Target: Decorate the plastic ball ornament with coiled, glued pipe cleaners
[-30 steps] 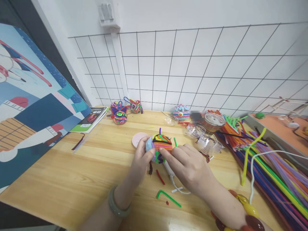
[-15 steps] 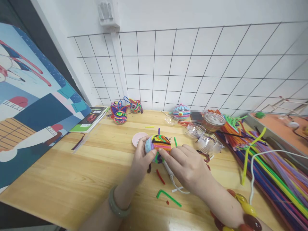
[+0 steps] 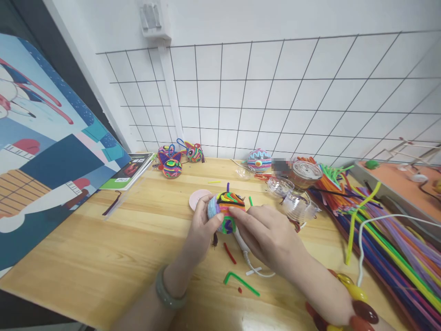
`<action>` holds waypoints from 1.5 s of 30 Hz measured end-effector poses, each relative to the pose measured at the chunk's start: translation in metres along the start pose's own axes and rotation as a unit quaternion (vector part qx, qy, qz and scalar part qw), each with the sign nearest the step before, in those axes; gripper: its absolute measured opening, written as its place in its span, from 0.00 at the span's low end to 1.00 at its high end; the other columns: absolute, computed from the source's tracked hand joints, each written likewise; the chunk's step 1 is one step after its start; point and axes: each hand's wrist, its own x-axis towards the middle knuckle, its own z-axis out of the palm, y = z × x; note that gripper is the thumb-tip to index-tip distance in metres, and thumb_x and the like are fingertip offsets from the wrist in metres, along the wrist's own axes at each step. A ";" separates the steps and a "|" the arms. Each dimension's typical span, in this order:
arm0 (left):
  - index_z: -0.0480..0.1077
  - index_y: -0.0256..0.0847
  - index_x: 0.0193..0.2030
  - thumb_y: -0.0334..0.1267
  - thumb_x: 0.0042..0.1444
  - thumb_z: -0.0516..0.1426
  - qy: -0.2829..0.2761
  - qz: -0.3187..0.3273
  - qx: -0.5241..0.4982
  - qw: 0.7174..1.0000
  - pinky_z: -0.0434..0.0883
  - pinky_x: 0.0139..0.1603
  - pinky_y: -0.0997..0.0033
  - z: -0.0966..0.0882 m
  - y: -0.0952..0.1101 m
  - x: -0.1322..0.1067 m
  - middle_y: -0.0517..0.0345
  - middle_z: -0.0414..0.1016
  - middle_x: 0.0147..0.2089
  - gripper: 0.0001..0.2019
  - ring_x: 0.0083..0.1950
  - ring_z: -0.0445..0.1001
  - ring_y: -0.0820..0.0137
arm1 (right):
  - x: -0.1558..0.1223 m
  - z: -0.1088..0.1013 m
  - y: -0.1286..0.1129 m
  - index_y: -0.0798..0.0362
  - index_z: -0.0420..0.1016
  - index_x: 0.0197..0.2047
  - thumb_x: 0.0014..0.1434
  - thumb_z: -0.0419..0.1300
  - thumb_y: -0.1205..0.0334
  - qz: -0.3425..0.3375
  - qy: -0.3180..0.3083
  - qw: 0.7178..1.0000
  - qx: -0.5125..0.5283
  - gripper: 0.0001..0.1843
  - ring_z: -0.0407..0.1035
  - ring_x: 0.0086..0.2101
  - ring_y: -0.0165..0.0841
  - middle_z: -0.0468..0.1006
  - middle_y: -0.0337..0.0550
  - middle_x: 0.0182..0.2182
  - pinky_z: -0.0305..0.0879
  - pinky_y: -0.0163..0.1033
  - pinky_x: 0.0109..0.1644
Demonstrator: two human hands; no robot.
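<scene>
My left hand (image 3: 200, 230) cups a ball wrapped in many-coloured pipe cleaners (image 3: 225, 209) from its left side, just above the wooden table (image 3: 103, 257). My right hand (image 3: 270, 234) presses its fingertips on the ball's right and top, fingers closed against it. A white cord with a slim white tool (image 3: 246, 255) runs under my right hand. A bent green pipe cleaner piece (image 3: 239, 280) and a red scrap (image 3: 229, 253) lie in front of the ball.
A pink disc (image 3: 198, 198) lies behind the ball. Finished colourful balls (image 3: 172, 168) (image 3: 259, 161) stand by the wire grid wall. Clear plastic half-shells (image 3: 296, 205) and a heap of long pipe cleaners (image 3: 389, 243) fill the right. A booklet (image 3: 129, 171) and a painted board (image 3: 44, 151) are at left.
My right fingers have slid up from the ball's lower right to its top edge. The ball has turned slightly in my left hand, showing more of its green and purple lower side.
</scene>
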 end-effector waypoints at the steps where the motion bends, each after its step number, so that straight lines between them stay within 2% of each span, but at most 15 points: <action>1: 0.63 0.42 0.51 0.38 0.50 0.61 0.002 0.000 -0.001 1.000 0.67 0.51 0.64 0.000 0.000 0.000 0.54 0.72 0.48 0.21 0.50 0.71 0.63 | 0.001 -0.002 0.001 0.62 0.69 0.52 0.66 0.52 0.69 0.009 0.003 1.000 0.010 0.13 0.63 0.27 0.34 0.73 0.44 0.27 0.57 0.39 0.30; 8: 0.62 0.41 0.51 0.38 0.47 0.62 0.027 -0.010 -0.031 0.999 0.68 0.48 0.62 0.001 0.002 0.003 0.53 0.73 0.47 0.23 0.49 0.72 0.61 | 0.005 -0.014 0.003 0.59 0.69 0.49 0.64 0.56 0.67 0.046 -0.006 0.997 0.054 0.11 0.64 0.26 0.32 0.75 0.42 0.27 0.57 0.38 0.31; 15: 0.63 0.41 0.49 0.38 0.48 0.62 0.026 -0.008 -0.061 0.998 0.68 0.49 0.61 0.003 0.006 0.003 0.53 0.75 0.45 0.22 0.49 0.73 0.61 | 0.004 -0.013 0.003 0.60 0.71 0.47 0.63 0.55 0.72 0.022 -0.007 0.997 0.078 0.09 0.63 0.27 0.34 0.75 0.45 0.28 0.57 0.39 0.31; 36: 0.65 0.41 0.49 0.38 0.49 0.61 0.022 0.003 -0.090 0.996 0.69 0.48 0.62 0.003 0.004 0.002 0.53 0.76 0.45 0.20 0.46 0.75 0.62 | 0.004 -0.010 0.000 0.64 0.74 0.48 0.64 0.54 0.73 0.001 0.003 0.997 0.082 0.12 0.64 0.27 0.34 0.76 0.49 0.28 0.61 0.40 0.30; 45: 0.65 0.40 0.50 0.37 0.50 0.60 0.023 -0.002 -0.108 0.994 0.68 0.52 0.59 0.004 0.004 0.002 0.51 0.76 0.47 0.19 0.51 0.73 0.59 | 0.004 -0.010 -0.004 0.64 0.73 0.50 0.63 0.53 0.73 0.008 -0.001 0.996 0.085 0.13 0.65 0.26 0.34 0.76 0.48 0.27 0.62 0.40 0.30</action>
